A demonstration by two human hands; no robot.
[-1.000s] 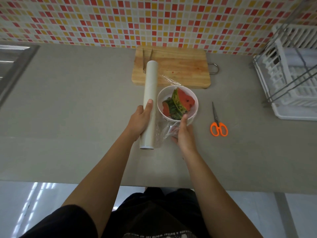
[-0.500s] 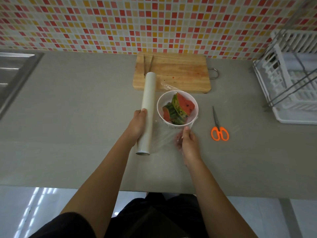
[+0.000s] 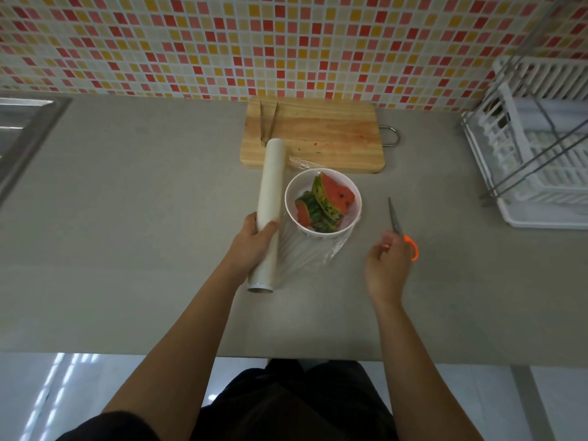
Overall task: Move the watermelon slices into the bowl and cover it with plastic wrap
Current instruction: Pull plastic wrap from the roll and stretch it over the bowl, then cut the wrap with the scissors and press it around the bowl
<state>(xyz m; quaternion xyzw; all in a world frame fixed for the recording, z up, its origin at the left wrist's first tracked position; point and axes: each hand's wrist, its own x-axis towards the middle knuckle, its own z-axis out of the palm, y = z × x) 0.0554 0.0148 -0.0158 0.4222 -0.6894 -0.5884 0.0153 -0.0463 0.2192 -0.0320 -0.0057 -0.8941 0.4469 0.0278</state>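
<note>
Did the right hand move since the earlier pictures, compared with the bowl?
Yes. The right hand left the film at the near rim of the bowl and went right, onto the orange handles of the scissors.

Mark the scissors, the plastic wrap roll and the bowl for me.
scissors (image 3: 395,221), head view, on the metal blades.
plastic wrap roll (image 3: 271,192), head view, on the bare middle of the tube.
bowl (image 3: 290,198), head view, on the left inner wall.
</note>
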